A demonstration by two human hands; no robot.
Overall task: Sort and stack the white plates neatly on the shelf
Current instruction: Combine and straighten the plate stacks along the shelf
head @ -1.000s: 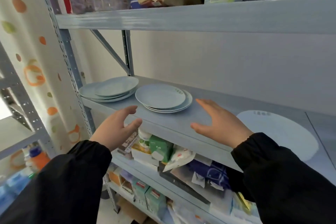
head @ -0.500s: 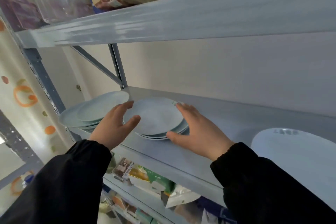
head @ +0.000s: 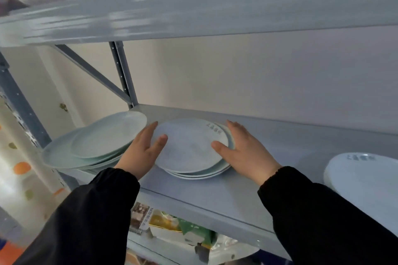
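Note:
A small stack of white plates [head: 189,148] lies in the middle of the grey shelf [head: 215,193]. My left hand [head: 142,153] grips its left rim, thumb on the top plate. My right hand [head: 243,153] grips the right rim, thumb on top and fingers around the edge. A second, wider stack of white plates [head: 97,142] lies askew at the shelf's left end, just touching distance from my left hand. One more large white plate [head: 361,178] sits at the right edge of view.
The upper shelf board [head: 193,2] hangs low over the plates, with bags and boxes on it. A grey upright post [head: 122,73] and diagonal brace stand behind the left stack. Packaged goods [head: 172,226] fill the shelf below.
Both hands moved forward from the shelf's front edge and closed on either side of the middle plate stack. The view came nearer and tilted up.

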